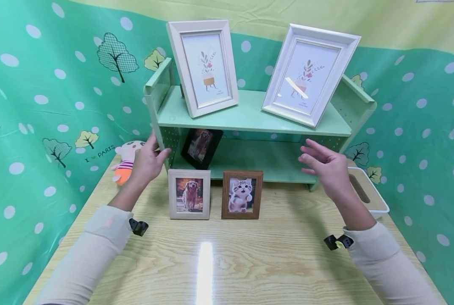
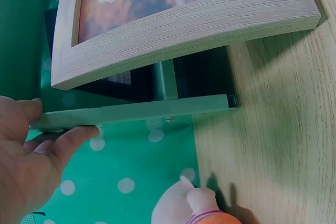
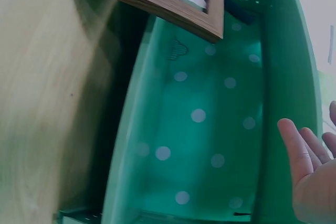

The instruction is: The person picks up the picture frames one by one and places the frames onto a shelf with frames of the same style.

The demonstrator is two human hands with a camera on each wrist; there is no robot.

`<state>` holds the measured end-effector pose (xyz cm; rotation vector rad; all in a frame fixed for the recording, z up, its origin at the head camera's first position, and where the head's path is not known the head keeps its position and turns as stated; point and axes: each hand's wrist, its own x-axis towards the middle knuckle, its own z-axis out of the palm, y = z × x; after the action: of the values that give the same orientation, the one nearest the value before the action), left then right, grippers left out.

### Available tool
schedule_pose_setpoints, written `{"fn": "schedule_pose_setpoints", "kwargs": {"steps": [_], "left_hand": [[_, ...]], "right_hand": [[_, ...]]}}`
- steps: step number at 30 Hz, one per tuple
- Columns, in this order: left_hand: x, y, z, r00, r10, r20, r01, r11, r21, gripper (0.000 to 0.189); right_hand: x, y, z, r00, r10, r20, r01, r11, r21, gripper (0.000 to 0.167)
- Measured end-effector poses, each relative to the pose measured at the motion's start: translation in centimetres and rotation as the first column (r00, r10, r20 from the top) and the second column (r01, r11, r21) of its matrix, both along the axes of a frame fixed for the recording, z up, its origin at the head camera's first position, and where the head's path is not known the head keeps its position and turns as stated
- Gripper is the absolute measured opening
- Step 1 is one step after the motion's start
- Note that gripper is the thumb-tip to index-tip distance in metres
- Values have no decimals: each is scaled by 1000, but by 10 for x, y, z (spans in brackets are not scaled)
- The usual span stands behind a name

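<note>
A green two-tier shelf [image 1: 249, 111] stands at the back of the wooden table. My left hand [image 1: 149, 160] pinches its left side panel [image 2: 136, 112], thumb on the inner face and fingers on the outer one. My right hand [image 1: 326, 167] is apart from the shelf, in front of its right part, with fingers extended and nothing held. Two white picture frames, a left one [image 1: 179, 51] and a right one [image 1: 276, 84], lean on the top tier. A black picture frame [image 1: 213, 146] sits tilted on the lower tier. A whitish dog-photo frame [image 1: 190, 215] and a brown cat-photo frame [image 1: 242, 215] stand in front.
Left of the shelf a plush toy [image 1: 125, 165] in orange sits against the wall cloth. On the right is a white box [image 1: 375, 195] with an oval opening in its lid. Dotted green cloth [image 1: 32, 127] hangs behind and along both sides of the table [image 1: 268, 258].
</note>
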<state>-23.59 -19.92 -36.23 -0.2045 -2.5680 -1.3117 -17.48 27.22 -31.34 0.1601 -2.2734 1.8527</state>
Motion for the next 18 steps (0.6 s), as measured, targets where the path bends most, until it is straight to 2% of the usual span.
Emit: {"fn": "schedule_pose_setpoints", "kwargs": {"steps": [6,18], "left_hand": [[1,-1,0,1000,5,2,-5,1000,-5,81],[0,0,-1,1000,1,-18,-2,1000,-7,82]], "right_hand": [[0,-4,-13,1000,30,0,-30,999,-26,55],[2,-10,-29,998,4,60,-8,997,76,57]]}}
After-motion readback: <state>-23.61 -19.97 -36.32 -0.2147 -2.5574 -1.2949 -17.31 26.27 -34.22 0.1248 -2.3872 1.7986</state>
